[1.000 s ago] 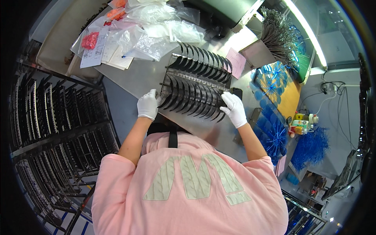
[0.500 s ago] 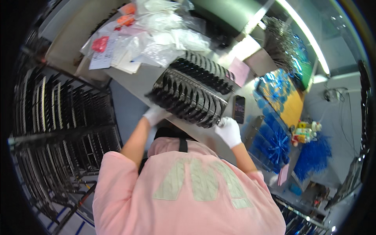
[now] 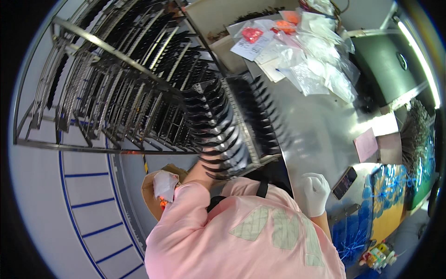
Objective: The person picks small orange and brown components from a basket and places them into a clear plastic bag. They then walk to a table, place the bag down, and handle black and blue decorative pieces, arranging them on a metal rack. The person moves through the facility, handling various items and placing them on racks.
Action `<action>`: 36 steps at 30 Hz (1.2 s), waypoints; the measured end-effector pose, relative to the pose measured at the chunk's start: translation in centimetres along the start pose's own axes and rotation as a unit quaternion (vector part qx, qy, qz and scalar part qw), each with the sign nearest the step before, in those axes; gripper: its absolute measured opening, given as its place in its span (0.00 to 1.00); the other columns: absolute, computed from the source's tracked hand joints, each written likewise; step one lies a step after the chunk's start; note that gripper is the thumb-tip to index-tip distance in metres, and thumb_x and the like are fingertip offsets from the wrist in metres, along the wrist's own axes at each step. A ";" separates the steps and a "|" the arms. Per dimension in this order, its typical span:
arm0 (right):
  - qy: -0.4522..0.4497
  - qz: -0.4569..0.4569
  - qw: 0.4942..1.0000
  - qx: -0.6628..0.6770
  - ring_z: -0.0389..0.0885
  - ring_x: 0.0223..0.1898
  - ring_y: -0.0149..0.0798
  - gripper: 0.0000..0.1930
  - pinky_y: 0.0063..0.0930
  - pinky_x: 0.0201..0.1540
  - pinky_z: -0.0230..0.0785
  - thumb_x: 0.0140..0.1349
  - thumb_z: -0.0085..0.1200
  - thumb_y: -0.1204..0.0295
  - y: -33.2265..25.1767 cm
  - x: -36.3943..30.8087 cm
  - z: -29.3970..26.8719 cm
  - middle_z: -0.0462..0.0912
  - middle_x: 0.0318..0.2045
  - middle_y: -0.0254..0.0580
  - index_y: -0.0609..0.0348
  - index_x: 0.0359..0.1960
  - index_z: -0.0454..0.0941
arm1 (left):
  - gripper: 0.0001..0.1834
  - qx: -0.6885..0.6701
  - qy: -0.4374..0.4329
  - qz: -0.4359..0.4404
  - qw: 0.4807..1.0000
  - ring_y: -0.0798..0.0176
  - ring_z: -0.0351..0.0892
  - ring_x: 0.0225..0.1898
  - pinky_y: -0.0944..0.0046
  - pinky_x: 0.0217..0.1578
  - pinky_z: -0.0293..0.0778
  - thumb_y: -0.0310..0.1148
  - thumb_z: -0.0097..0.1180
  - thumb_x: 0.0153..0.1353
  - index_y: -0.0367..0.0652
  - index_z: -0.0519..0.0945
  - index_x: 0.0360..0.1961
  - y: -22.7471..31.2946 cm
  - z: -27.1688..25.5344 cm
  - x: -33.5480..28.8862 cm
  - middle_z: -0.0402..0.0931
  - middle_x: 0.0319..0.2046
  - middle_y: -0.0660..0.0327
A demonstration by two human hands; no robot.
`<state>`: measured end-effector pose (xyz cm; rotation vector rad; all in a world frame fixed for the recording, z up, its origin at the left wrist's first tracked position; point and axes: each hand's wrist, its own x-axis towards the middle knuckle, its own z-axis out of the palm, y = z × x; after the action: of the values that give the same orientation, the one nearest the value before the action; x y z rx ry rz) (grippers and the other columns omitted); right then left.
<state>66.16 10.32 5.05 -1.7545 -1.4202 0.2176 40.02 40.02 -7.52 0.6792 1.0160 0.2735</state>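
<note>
A metal holder lined with rows of glossy black curved pieces is off the table, tilted, at the left of the worktable. My left forearm reaches up behind it. The holder hides my left hand, which bears it from behind. Over the near edge of the metal worktable, my right hand in a white glove is apart from the holder, its fingers curled in with nothing seen in them. A phone lies just to the right of it.
A tall metal rack filled with similar dark rows stands at the left, close to the holder. Plastic bags and papers cover the table's far side. Blue tinsel-like strips lie at right. A brown paper bag stands below the rack.
My view and body have turned left. The holder has moved from over the table toward the rack, carried on my left side. My right hand has let go of its end.
</note>
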 end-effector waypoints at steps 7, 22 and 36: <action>-0.129 -0.098 0.987 0.001 0.81 0.34 0.43 0.01 0.39 0.38 0.72 0.55 0.59 0.74 2.8 2.6 6.1 0.84 0.32 0.34 0.54 0.27 0.80 | 0.48 0.287 0.353 0.045 0.889 0.47 0.77 0.52 0.51 0.55 0.74 0.36 0.66 0.45 0.44 0.61 0.69 3.1 -11.3 -2.7 0.76 0.50 0.46; -0.253 0.125 0.955 -0.093 0.80 0.31 0.50 0.10 0.42 0.36 0.73 0.63 0.55 0.68 8.1 5.1 16.7 0.81 0.24 0.45 0.58 0.24 0.79 | 0.60 0.596 0.472 -0.073 0.646 0.42 0.76 0.53 0.48 0.53 0.75 0.48 0.74 0.39 0.55 0.55 0.75 5.7 -24.7 2.2 0.72 0.53 0.42; -0.225 0.266 0.925 -0.153 0.81 0.32 0.54 0.16 0.44 0.37 0.72 0.63 0.56 0.64 7.0 6.0 18.3 0.82 0.26 0.50 0.60 0.21 0.81 | 0.27 0.711 0.426 0.354 0.433 0.49 0.77 0.54 0.51 0.52 0.73 0.31 0.58 0.62 0.46 0.70 0.64 11.3 -32.1 4.2 0.77 0.53 0.49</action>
<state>62.24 24.60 -9.14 -2.4499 -1.2947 0.7650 15.91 63.41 -14.36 2.8259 1.8089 0.4787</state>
